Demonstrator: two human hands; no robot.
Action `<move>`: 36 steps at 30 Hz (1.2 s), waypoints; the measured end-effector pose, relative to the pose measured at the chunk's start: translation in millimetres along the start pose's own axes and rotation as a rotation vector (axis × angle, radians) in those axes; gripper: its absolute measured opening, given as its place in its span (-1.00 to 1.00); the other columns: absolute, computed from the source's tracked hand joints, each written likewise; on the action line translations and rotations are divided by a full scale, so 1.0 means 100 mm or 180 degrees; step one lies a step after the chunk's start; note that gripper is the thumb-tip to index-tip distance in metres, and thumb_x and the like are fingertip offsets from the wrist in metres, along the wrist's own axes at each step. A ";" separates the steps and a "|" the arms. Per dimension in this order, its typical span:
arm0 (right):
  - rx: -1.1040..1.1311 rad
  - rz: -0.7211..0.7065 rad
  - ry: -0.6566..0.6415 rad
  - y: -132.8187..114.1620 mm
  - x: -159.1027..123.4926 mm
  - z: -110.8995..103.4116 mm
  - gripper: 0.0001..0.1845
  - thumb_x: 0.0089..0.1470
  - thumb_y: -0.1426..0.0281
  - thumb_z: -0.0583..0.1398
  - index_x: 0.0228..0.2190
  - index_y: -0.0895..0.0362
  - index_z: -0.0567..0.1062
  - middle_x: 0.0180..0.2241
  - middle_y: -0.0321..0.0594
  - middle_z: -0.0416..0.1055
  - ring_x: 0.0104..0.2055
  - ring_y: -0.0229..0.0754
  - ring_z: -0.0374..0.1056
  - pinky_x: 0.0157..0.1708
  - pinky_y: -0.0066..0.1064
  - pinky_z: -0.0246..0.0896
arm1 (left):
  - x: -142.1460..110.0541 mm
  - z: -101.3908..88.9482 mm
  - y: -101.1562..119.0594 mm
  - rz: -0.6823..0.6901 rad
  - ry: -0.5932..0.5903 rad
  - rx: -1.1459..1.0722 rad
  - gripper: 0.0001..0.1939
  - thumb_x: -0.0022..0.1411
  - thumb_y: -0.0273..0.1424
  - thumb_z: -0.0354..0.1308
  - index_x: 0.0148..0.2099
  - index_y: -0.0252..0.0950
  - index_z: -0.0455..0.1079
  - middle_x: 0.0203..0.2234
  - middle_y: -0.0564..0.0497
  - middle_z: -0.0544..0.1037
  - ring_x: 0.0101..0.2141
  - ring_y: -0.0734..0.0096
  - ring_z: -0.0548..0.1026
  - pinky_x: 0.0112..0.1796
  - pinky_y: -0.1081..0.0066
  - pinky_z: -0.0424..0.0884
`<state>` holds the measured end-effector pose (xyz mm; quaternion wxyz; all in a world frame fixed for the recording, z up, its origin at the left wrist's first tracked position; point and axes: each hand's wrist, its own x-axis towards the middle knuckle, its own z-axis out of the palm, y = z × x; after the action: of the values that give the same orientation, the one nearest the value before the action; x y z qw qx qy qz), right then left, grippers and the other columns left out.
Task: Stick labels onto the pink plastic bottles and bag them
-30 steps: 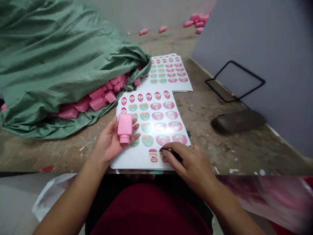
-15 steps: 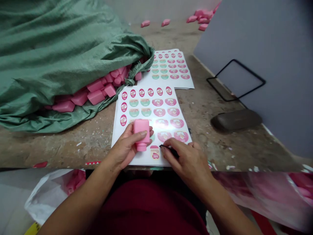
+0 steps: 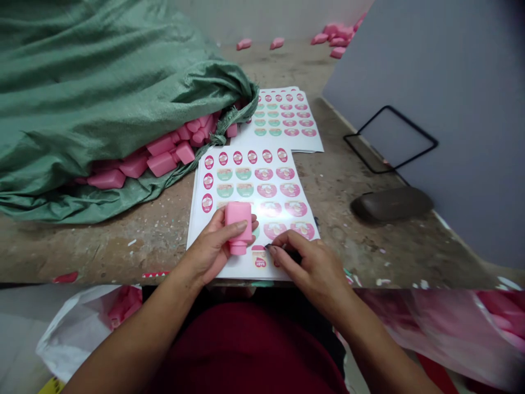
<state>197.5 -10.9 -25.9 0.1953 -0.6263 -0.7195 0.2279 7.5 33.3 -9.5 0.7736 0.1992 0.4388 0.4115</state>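
We see our left hand (image 3: 209, 246) closed around a pink plastic bottle (image 3: 238, 227). The thumb lies on its flat side, and the neck points down toward us. The bottle is held over the lower part of a white label sheet (image 3: 254, 186), and it has no label on the side we see. Our right hand (image 3: 307, 262) is pinched closed on a small dark thing (image 3: 293, 255) at the sheet's lower edge (we cannot tell what it is). Its fingertips (image 3: 271, 247) are just beside a label (image 3: 259, 260) where we can read the word "BABY". The other print is too small to read.

The sheet has rows of pink oval labels, green round labels and pink round labels. A second label sheet (image 3: 283, 117) lies behind it with the same pattern. On the left, an open green woven sack (image 3: 82, 98) lies on the worn workbench (image 3: 123, 251), and many pink bottles (image 3: 162, 163) are showing at its mouth. More pink bottles (image 3: 332, 33) lie far ahead on the floor, and a white plastic bag (image 3: 61, 345) below the bench holds some pink things.
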 end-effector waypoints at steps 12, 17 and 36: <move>-0.0667 -0.0540 0.0420 -0.04 -0.02 0.05 -0.82 0.20 0.32 0.12 -0.41 0.07 0.46 -0.48 -0.31 0.56 -0.56 -0.24 0.28 -0.36 -0.32 -0.09 | 0.00 0.00 -0.01 0.0037 0.0047 -0.0100 -0.65 0.17 -0.49 0.26 0.02 -0.33 0.36 -0.16 -0.15 0.59 -0.01 0.14 0.55 0.14 0.07 0.35; -0.0593 -0.0216 0.0548 -0.05 0.02 0.08 -0.75 0.13 0.19 0.20 -0.47 0.08 0.47 -0.53 -0.29 0.52 -0.57 -0.24 0.26 -0.34 -0.30 -0.04 | 0.01 0.00 -0.02 0.0086 -0.0029 -0.0181 -0.69 0.23 -0.41 0.24 0.01 -0.35 0.36 -0.17 -0.19 0.59 -0.02 0.08 0.55 0.09 0.03 0.40; 0.2512 0.0530 0.0206 -0.28 0.22 -0.19 -0.63 -0.04 0.11 0.30 -0.60 0.07 0.35 -0.68 -0.43 0.19 -0.68 -0.37 0.05 -0.70 -0.50 0.00 | -0.18 0.12 -0.11 0.0094 -0.0095 -0.0327 -0.49 0.25 -0.08 0.20 0.09 -0.32 0.34 -0.07 -0.16 0.55 -0.02 0.13 0.51 -0.04 0.21 0.47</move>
<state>182.0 9.6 5.3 0.4242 -0.5662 -0.5171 0.4818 17.5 12.7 -1.3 0.7831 0.1717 0.4025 0.4420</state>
